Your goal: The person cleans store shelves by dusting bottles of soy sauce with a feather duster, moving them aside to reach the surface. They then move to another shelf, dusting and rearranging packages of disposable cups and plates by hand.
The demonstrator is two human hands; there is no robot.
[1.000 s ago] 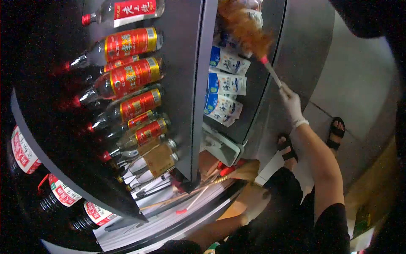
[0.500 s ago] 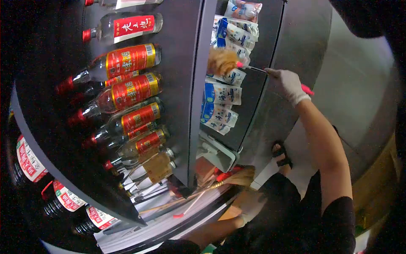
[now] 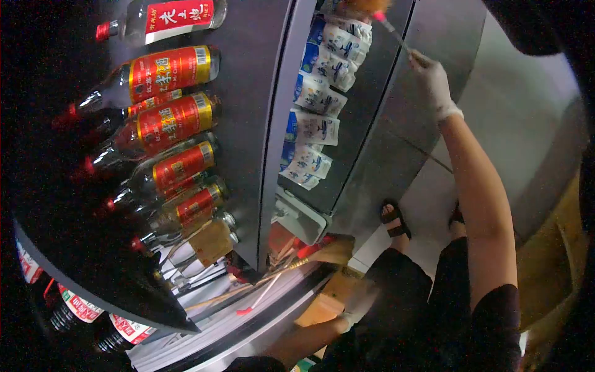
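Observation:
My right hand [image 3: 432, 82], in a white glove, is closed around the thin handle of a feather duster [image 3: 393, 32]. The duster's pink collar and brown fluffy head show at the top edge of the view, against the packets on the low shelf. These white and blue packets [image 3: 317, 128] stand in a row along that shelf. Low in the view, my left hand [image 3: 361, 302], also gloved, hangs near my dark clothing beside a cardboard box [image 3: 322, 310]. Its fingers are dim and blurred, so their pose cannot be made out.
Red-labelled glass bottles [image 3: 175, 121] line the dark shelf [image 3: 248, 124] on the left. Dark bottles with white and red labels [image 3: 83, 307] stand beyond the shelf's edge. A straw broom [image 3: 331, 253] and a grey-white plastic bin [image 3: 304, 217] are at the shelf's end. Grey tiles [image 3: 427, 204] lie under my sandals.
My right hand and the duster have moved up in the view, along the packet row. Bottles and packets have shifted left and upward as the camera moved. The left hand stays low.

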